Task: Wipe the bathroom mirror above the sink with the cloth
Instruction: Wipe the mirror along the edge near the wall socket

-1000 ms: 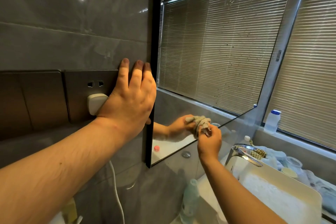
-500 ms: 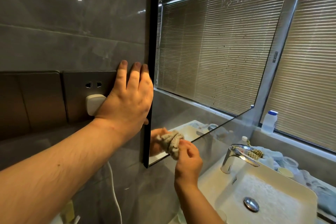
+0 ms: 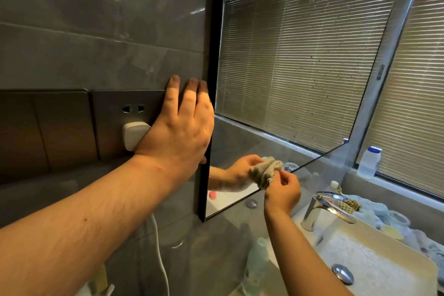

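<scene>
The mirror (image 3: 300, 67) has a black frame and reflects window blinds; small dark specks dot its glass. My right hand (image 3: 282, 193) pinches a bunched grey-beige cloth (image 3: 265, 172) and holds it against the mirror's lower part, near the bottom edge. The hand's reflection meets the cloth from the left. My left hand (image 3: 179, 131) lies flat with straight fingers on the grey wall tile, right beside the mirror's left frame edge. The white sink (image 3: 374, 259) sits below at the right.
A wall socket with a white plug (image 3: 133, 134) and its cord (image 3: 159, 255) lies under my left wrist. A chrome tap (image 3: 324, 209) stands over the sink. A white bottle (image 3: 368, 161) is on the window ledge; jars and cloths crowd the counter at the right.
My right hand with the cloth swept left along the mirror's bottom edge, then back right and slightly up. My left hand stayed flat on the wall.
</scene>
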`<state>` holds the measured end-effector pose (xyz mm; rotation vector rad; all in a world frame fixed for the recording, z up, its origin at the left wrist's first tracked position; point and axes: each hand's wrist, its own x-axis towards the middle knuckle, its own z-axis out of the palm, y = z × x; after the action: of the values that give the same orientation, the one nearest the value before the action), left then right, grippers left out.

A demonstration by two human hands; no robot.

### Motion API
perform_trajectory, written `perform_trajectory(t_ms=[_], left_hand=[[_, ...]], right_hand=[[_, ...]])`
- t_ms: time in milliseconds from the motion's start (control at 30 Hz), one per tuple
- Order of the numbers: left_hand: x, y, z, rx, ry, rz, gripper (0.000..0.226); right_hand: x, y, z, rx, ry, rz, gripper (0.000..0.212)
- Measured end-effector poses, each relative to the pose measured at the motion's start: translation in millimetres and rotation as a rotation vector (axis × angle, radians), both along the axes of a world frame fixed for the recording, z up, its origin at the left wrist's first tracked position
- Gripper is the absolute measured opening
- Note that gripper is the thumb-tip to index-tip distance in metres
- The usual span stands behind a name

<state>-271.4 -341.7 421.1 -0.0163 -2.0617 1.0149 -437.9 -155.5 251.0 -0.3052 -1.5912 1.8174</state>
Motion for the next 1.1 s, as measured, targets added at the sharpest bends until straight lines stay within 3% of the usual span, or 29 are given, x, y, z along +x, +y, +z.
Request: perform_trajectory(t_ms=[67, 300, 467, 733, 833, 967, 1100], left_hand=[[0, -1, 0, -0.007, 0.006, -0.004, 0.102], [-2, -1, 0, 0.007, 0.009, -0.003, 0.105], [0, 0, 2, 0.013, -0.004, 0.0, 0.106], [1, -1, 0, 0.033, -0.004, -0.019, 0.108], [1, 0, 1, 0.037, -0.011, -0.016, 0.107], [1, 0, 0, 0.038, -0.023, -0.009, 0.105], [1, 0, 0, 0.052, -0.03, -0.01, 0.106]], right_hand=[[1, -4, -8, 0.067, -0.003, -0.003, 0.005], [62, -36, -32, 0.301, 0.321, 0.158, 0.016], [100, -66, -42, 0.441, 0.421, 0.221, 0.026], [114, -79, -46, 0.375, 0.356, 0.217, 0.037], [97, -65, -36, 0.258, 0.185, 0.2, 0.041], [86, -59, -33, 0.141, -0.023, 0.184, 0.02], [118, -78, -39, 0.223, 0.036, 0.26, 0.027]])
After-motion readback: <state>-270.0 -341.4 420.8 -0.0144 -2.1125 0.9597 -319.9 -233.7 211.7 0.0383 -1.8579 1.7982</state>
